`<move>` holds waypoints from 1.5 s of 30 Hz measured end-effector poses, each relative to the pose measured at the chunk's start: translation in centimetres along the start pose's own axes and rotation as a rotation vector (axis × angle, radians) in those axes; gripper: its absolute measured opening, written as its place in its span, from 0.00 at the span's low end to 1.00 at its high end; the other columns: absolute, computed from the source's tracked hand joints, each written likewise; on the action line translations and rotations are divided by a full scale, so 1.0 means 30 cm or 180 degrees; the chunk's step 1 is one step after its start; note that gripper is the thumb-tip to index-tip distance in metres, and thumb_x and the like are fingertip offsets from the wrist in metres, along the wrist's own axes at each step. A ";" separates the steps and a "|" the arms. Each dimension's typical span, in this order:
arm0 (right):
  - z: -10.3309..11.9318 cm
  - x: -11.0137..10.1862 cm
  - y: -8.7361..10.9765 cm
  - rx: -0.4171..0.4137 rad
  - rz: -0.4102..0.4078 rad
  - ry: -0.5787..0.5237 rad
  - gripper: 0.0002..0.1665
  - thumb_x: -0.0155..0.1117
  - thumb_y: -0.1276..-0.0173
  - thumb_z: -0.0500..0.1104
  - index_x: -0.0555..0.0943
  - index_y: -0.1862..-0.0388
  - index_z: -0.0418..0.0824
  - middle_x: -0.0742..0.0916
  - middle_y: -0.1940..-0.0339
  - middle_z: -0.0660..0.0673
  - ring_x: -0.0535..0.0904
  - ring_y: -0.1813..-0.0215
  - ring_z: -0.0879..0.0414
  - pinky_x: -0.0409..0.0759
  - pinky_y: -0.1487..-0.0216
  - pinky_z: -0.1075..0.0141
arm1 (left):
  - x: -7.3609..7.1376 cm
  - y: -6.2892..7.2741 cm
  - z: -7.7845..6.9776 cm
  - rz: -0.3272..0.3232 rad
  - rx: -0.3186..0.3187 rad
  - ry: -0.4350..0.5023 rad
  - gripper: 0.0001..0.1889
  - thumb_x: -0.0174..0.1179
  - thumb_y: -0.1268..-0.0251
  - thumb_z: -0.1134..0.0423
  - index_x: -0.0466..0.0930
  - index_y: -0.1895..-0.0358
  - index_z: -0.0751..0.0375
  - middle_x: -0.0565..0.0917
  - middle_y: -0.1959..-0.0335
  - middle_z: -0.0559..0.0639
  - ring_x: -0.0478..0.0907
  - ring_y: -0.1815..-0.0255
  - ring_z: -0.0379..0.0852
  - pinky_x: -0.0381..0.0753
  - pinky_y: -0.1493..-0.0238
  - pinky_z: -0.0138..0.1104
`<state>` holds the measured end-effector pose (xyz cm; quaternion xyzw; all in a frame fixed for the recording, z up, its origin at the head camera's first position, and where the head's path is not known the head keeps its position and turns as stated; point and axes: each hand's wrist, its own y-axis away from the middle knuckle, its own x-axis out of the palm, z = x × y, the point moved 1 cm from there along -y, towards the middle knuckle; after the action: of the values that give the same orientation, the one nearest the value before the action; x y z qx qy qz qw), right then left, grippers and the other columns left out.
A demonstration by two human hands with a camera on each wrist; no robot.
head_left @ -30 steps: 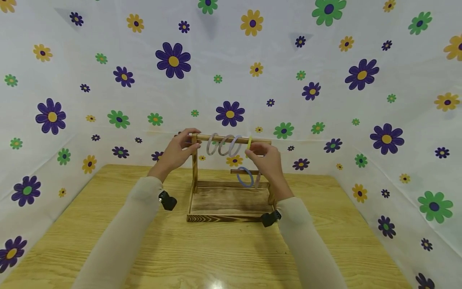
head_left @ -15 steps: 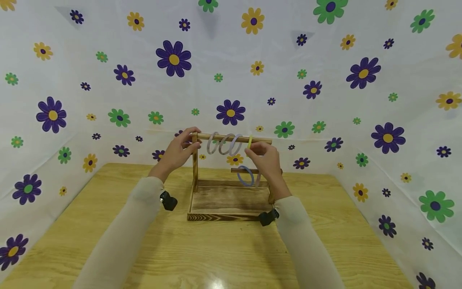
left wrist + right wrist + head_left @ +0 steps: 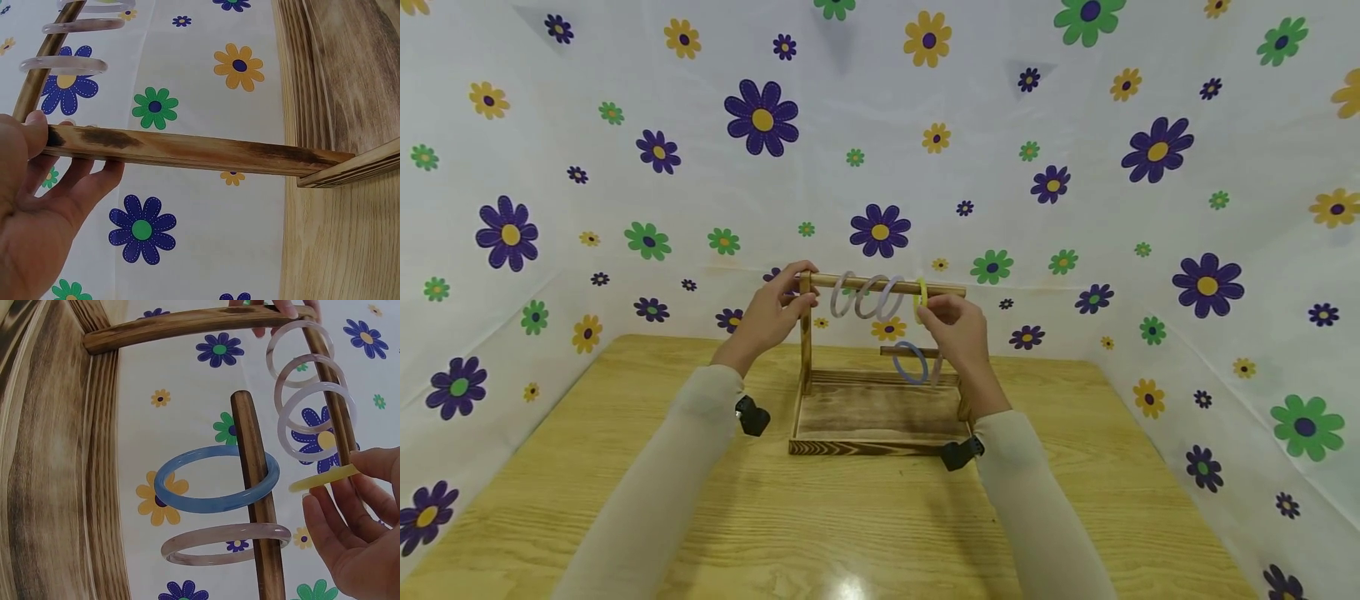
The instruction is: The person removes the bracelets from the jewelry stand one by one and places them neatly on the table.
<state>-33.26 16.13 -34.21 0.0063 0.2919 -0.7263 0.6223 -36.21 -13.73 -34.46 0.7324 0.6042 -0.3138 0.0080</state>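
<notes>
A wooden bangle stand (image 3: 805, 350) with two rods and a tray base is on the table. My left hand (image 3: 766, 315) grips the top of its left post (image 3: 206, 153), thumb and fingers on opposite sides. My right hand (image 3: 958, 329) pinches a yellow bangle (image 3: 315, 481) that is around the upper rod (image 3: 827, 280). To its left, three pale translucent bangles hang from the same rod, the nearest a lilac one (image 3: 283, 428). Around the lower rod (image 3: 250, 437) hang a blue bangle (image 3: 206, 505) and a pinkish-brown bangle (image 3: 206, 535), partly hidden by the right hand in the head view.
The stand's tray base (image 3: 880, 447) rests on a wood-grain table (image 3: 820, 525). A white cloth with printed flowers (image 3: 880, 183) surrounds the table at the back and sides. Each wrist carries a small black camera, as at the left wrist camera (image 3: 752, 417).
The yellow bangle has turned a little and shifted slightly right in my right hand, showing more of its ring. My left hand keeps its grip on the post. The head view tilts slightly.
</notes>
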 end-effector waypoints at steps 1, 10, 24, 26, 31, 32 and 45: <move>-0.001 -0.001 0.000 -0.0008 -0.0009 0.0006 0.15 0.69 0.27 0.43 0.85 0.50 0.33 0.90 0.52 0.33 0.86 0.52 0.42 0.81 0.48 0.63 | 0.000 0.000 0.002 -0.0005 -0.0006 -0.0004 0.20 0.52 0.18 0.61 0.66 0.28 0.45 0.82 0.42 0.61 0.84 0.42 0.61 0.82 0.38 0.56; -0.005 -0.018 0.003 0.0025 -0.0095 -0.0093 0.15 0.69 0.27 0.43 0.85 0.50 0.32 0.90 0.53 0.33 0.84 0.57 0.52 0.79 0.54 0.72 | 0.007 -0.002 0.012 -0.0087 0.0055 -0.0075 0.20 0.51 0.17 0.60 0.66 0.28 0.44 0.83 0.43 0.59 0.85 0.43 0.60 0.82 0.48 0.48; -0.022 -0.039 0.012 -0.0019 -0.0112 -0.0161 0.15 0.67 0.25 0.43 0.86 0.49 0.33 0.88 0.54 0.32 0.83 0.60 0.53 0.78 0.59 0.77 | 0.009 0.004 0.015 -0.0102 0.0045 -0.0101 0.20 0.52 0.17 0.60 0.66 0.28 0.46 0.82 0.44 0.61 0.85 0.42 0.61 0.84 0.42 0.56; -0.024 -0.044 0.014 0.0014 -0.0109 -0.0150 0.16 0.66 0.25 0.44 0.85 0.48 0.33 0.88 0.52 0.32 0.83 0.58 0.52 0.78 0.58 0.78 | 0.010 0.005 0.014 -0.0104 0.0032 -0.0107 0.20 0.52 0.17 0.60 0.66 0.28 0.44 0.82 0.44 0.60 0.85 0.42 0.61 0.84 0.41 0.56; -0.022 -0.055 0.017 0.0087 -0.0140 -0.0058 0.16 0.66 0.25 0.44 0.85 0.47 0.34 0.88 0.51 0.33 0.83 0.57 0.57 0.78 0.55 0.78 | 0.012 0.002 0.011 -0.0111 0.0035 -0.0111 0.20 0.52 0.18 0.60 0.66 0.29 0.42 0.82 0.44 0.60 0.85 0.42 0.61 0.84 0.40 0.56; -0.022 -0.057 0.017 0.0098 -0.0143 -0.0050 0.16 0.66 0.25 0.44 0.85 0.47 0.34 0.88 0.51 0.33 0.83 0.57 0.57 0.78 0.55 0.78 | 0.012 0.002 0.010 -0.0113 0.0033 -0.0116 0.20 0.52 0.17 0.60 0.66 0.29 0.42 0.82 0.44 0.60 0.85 0.41 0.61 0.84 0.40 0.56; -0.048 -0.103 0.015 0.0107 -0.0230 0.0107 0.16 0.66 0.25 0.45 0.85 0.48 0.35 0.89 0.53 0.33 0.82 0.57 0.57 0.77 0.57 0.74 | 0.014 0.000 0.010 -0.0132 0.0063 -0.0150 0.20 0.51 0.17 0.61 0.66 0.29 0.43 0.83 0.45 0.61 0.85 0.42 0.61 0.84 0.41 0.56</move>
<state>-32.66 19.51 -34.44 0.0184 0.2902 -0.7529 0.5904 -36.33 -13.48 -34.91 0.7121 0.6158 -0.3371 0.0084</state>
